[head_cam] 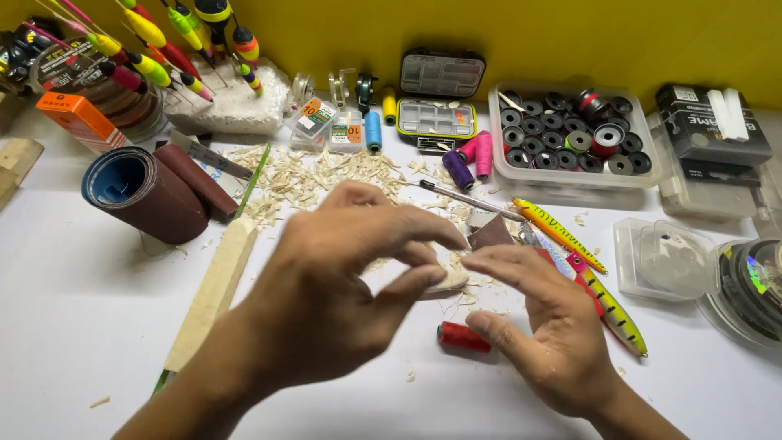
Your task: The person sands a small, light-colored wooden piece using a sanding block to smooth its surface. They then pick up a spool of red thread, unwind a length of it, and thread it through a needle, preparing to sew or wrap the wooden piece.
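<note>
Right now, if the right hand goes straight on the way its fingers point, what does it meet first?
The right hand points up and left, toward the pale carved wood piece at the fingertips of the left hand. It would likely meet that piece first; depth is unclear.

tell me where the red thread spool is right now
In the head view the red thread spool lies on the white table right of centre, just below the right hand, touching or nearly touching its thumb, with wood shavings scattered further back.
</note>
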